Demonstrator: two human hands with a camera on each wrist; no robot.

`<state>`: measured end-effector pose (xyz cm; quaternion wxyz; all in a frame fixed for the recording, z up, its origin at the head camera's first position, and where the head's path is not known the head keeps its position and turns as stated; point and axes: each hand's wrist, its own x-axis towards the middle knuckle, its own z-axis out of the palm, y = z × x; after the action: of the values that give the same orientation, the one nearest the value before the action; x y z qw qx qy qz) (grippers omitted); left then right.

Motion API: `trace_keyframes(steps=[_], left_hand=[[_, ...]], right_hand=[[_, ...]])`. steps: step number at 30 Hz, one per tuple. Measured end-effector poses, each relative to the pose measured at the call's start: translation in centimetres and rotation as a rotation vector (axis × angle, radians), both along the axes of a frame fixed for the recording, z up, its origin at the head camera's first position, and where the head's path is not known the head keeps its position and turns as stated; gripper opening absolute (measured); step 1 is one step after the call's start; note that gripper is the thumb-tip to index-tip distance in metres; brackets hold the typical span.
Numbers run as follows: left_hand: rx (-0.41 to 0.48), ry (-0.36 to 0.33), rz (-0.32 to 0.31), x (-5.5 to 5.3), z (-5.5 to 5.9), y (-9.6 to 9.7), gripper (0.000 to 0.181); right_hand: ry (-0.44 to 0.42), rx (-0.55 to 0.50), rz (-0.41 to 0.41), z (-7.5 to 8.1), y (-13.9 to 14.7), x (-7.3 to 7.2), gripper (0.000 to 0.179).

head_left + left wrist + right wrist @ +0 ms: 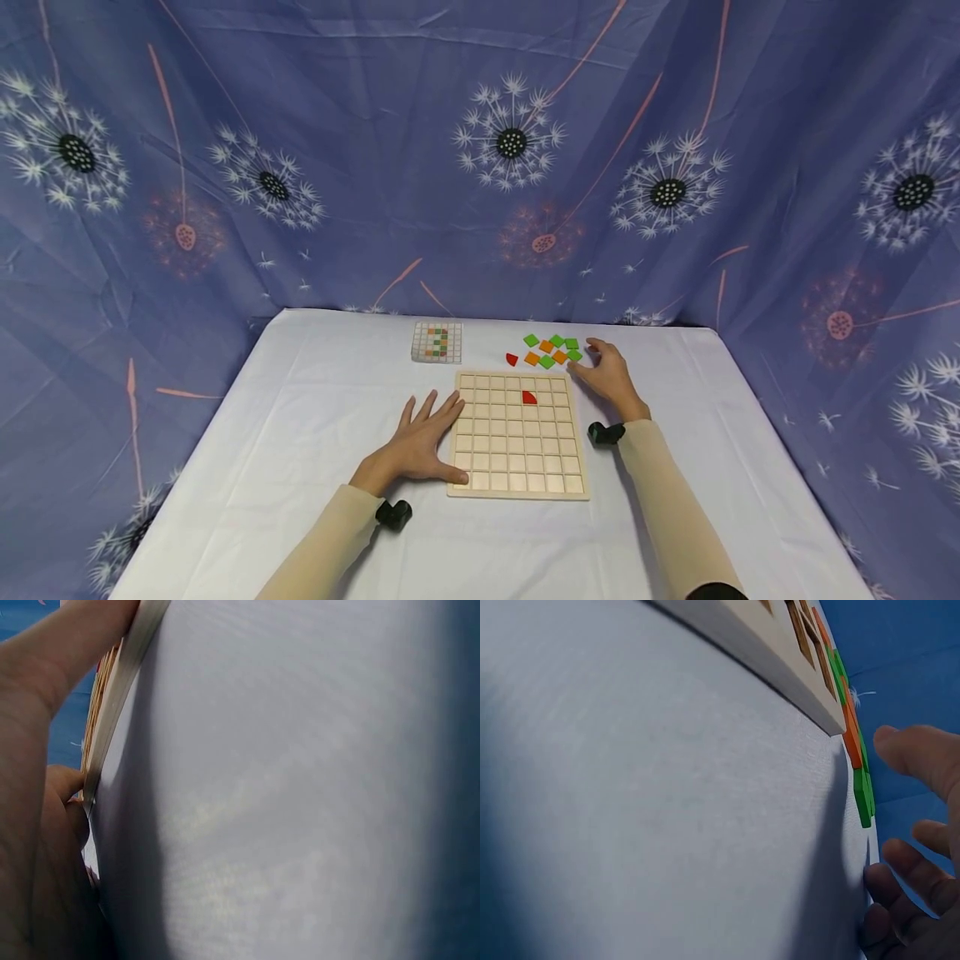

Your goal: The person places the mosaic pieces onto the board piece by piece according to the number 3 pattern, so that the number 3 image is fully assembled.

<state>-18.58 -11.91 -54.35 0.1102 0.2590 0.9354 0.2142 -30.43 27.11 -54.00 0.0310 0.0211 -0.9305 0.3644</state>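
A square wooden grid board (517, 437) lies on the white table. One red quarter-round tile (529, 397) sits in a cell near its top. My left hand (417, 443) spreads its fingers along the board's left edge, with thumb and fingertips touching the rim. My right hand (611, 377) hovers just right of several loose tiles, thumb and fingers apart around nothing. Green tiles (572, 343) and orange tiles (532, 358) lie behind the board, beside a second red tile (512, 359). In the right wrist view, a green tile (862, 796) lies a little beyond my thumb.
A small card with a coloured grid pattern (437, 342) lies behind the board's left corner. White cloth (300, 417) covers the table. A blue curtain with dandelion prints (420, 167) hangs close behind and at the sides.
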Motion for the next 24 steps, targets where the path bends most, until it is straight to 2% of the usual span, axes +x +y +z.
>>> trace_keyframes(steps=[14, 24], left_hand=[[0.011, 0.008, -0.002, 0.06, 0.29, 0.10, 0.128], [0.009, 0.009, -0.002, 0.01, 0.22, 0.10, 0.127]], right_hand=[[0.025, -0.036, -0.014, -0.29, -0.23, -0.61, 0.058], [0.033, -0.004, -0.033, -0.76, -0.42, -1.05, 0.043]])
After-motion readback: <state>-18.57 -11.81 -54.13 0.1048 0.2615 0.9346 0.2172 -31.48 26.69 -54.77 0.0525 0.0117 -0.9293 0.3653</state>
